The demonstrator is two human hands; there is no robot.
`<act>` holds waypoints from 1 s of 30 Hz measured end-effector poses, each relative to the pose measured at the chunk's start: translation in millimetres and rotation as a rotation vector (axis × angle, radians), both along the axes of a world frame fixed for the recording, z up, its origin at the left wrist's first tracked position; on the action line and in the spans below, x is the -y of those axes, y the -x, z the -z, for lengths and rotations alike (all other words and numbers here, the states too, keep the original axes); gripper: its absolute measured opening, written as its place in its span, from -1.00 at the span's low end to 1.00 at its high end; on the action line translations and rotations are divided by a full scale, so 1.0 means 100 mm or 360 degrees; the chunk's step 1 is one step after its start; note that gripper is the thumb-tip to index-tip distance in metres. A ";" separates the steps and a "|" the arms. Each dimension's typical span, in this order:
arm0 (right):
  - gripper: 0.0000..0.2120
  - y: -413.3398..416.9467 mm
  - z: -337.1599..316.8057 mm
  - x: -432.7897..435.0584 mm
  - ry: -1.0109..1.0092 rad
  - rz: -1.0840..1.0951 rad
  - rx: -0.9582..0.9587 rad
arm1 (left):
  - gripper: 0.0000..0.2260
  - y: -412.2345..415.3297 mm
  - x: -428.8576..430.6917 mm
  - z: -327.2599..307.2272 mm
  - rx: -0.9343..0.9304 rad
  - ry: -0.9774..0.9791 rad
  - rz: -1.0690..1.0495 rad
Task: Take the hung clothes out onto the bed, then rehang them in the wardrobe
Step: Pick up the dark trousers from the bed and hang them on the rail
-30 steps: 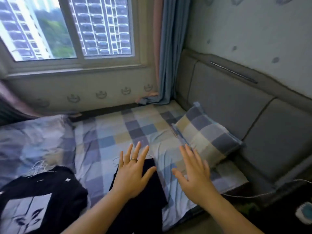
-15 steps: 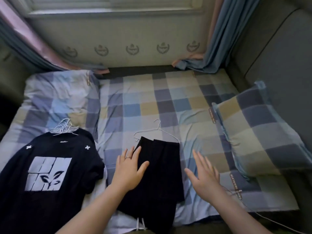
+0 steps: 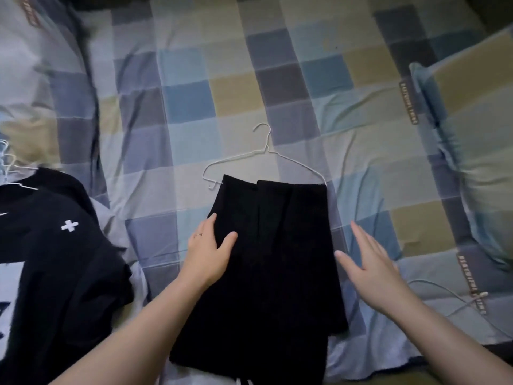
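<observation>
Black fabric trousers [image 3: 277,262] and, at 9 o'clock, a black printed T-shirt [image 3: 55,262] lie on the checked bed [image 3: 188,101], left hand [image 3: 206,254] flat on the trousers, right hand [image 3: 372,268] spread open; rehanging apparently remains.

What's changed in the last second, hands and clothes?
The view tipped down from the window to the bed. The left hand shifted to the left edge of the black trousers, thumb on the fabric. The right hand stays open beside them. Trousers, white hanger and black T-shirt lie unmoved.

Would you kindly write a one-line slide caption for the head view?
Left hand rests on black garment draped over a white hanger; right hand open beside it.
</observation>
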State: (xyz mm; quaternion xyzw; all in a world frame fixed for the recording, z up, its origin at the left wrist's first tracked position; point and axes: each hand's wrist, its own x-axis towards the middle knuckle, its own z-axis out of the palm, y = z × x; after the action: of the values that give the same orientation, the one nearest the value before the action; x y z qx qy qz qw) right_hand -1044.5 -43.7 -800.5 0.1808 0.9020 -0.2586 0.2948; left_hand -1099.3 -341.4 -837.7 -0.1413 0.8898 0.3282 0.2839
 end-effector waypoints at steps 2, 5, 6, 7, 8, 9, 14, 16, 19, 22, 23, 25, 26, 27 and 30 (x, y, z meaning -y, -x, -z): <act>-0.33 0.23 0.50 -0.02 0.0002 0.0083 0.0030 | -0.41 0.25 0.04 0.45 0.0011 -0.0030 -0.0118; -0.30 0.60 1.21 -0.09 0.0043 0.0144 -0.0088 | -0.34 0.61 0.13 1.05 0.0021 -0.0090 -0.0286; -0.29 0.72 1.40 -0.10 0.0060 0.0168 -0.0117 | -0.31 0.72 0.17 1.23 0.0013 -0.0110 -0.0338; -0.28 0.84 1.61 -0.12 0.0089 0.0196 -0.0150 | -0.28 0.83 0.22 1.38 0.0002 -0.0131 -0.0398; -0.26 0.96 1.78 -0.13 0.0102 0.0244 -0.0154 | -0.26 0.94 0.25 1.51 -0.0015 -0.0146 -0.0452; -0.24 1.08 1.95 -0.16 0.0123 0.0303 -0.0149 | -0.24 1.06 0.29 1.62 -0.0045 -0.0149 -0.0479; -0.69 1.65 2.35 -0.22 0.0391 0.0874 -0.0264 | -0.27 1.67 0.35 1.85 -0.0202 -0.0228 -0.0586; -0.89 1.81 2.33 -0.22 0.0562 0.1134 -0.0274 | -0.30 1.87 0.32 1.87 -0.0119 -0.0358 -0.0703; -0.93 1.84 2.23 -0.27 0.0803 0.1475 -0.0138 | -0.27 2.04 0.30 1.85 0.0042 -0.0546 -0.0912; -0.91 1.81 2.04 -0.38 0.0938 0.1638 -0.0099 | -0.40 2.07 0.23 1.72 0.0216 -0.0728 -0.1117; -0.88 1.79 1.95 -0.43 0.0981 0.1667 -0.0118 | -0.48 2.07 0.20 1.66 0.0239 -0.0806 -0.1173; -0.87 1.74 1.73 -0.51 0.1020 0.1714 -0.0139 | -0.53 2.06 0.14 1.53 0.0232 -0.0912 -0.1233; -0.88 1.69 1.61 -0.54 0.1043 0.1727 -0.0130 | -0.51 2.04 0.11 1.44 0.0209 -0.0916 -0.1236; -0.88 1.64 1.47 -0.55 0.1069 0.1724 -0.0112 | -0.51 2.01 0.09 1.31 0.0176 -0.0899 -0.1230; -0.89 1.47 1.03 -0.55 0.1112 0.1751 -0.0127 | -0.55 1.84 0.03 0.89 0.0099 -0.0874 -0.1187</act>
State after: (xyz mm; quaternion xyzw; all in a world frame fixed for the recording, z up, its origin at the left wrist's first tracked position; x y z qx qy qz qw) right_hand -1191.9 11.4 -903.3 0.4998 0.5508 -0.6562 0.1272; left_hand -1283.8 -344.3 -926.4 -0.3810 0.6493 0.6271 0.2000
